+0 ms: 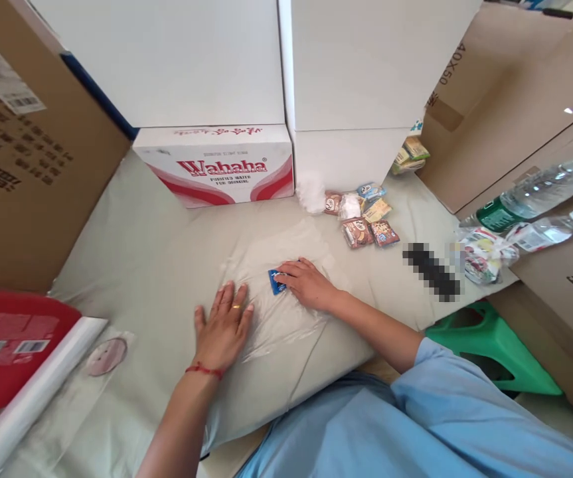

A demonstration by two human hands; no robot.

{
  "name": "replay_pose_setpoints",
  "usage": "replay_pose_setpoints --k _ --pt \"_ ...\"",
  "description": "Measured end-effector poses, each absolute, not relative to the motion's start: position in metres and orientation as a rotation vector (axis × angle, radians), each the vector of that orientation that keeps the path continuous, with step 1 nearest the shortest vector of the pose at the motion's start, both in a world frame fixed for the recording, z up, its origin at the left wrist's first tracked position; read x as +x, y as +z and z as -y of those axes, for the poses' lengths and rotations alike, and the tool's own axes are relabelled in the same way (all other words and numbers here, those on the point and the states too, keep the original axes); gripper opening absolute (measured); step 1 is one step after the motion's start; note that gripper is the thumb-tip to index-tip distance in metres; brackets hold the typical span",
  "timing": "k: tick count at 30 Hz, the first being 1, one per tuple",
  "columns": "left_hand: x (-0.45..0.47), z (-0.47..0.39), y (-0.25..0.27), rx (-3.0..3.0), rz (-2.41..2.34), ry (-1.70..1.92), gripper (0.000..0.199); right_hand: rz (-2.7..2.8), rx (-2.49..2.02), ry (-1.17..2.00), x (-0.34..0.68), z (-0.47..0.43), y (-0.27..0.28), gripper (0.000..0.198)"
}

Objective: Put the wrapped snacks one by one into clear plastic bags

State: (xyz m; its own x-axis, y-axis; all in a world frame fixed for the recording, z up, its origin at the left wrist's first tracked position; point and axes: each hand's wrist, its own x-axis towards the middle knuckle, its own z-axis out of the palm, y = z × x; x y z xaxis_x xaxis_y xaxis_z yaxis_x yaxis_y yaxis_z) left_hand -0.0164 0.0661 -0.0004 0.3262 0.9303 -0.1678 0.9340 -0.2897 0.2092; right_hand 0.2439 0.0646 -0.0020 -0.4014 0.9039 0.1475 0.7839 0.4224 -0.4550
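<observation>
My left hand [221, 332] lies flat with its fingers spread at the left side of a clear plastic bag [266, 332], which is smoothed out on the covered table [161, 259]. A ring and a red string bracelet show on that hand. Over the bag, my right hand [309, 284] has its fingers closed on a small blue packet [274, 282]. Only the packet's left part shows; the fingers hide the rest. Whether the packet lies on the bag or inside it, I cannot tell.
Beyond my hands stand a Wahaba-type water carton [226, 166] and several snack packets [358, 232]. Two plastic bottles [540, 192] and a bag of snacks [483, 255] lie at right, near a green stool [500, 348]. A red object [17, 345] and a white roll [42, 392] are at left.
</observation>
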Motion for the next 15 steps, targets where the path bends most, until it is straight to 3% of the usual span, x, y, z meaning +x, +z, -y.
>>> replay_pose_setpoints --k 11,15 --pt "-0.057 -0.039 -0.003 2.453 -1.680 0.134 0.060 2.331 -1.309 0.473 0.251 -0.058 -0.010 0.039" --pt "-0.065 -0.029 0.000 2.441 -1.737 0.227 0.061 2.114 -1.327 0.343 0.270 -0.060 0.005 0.037"
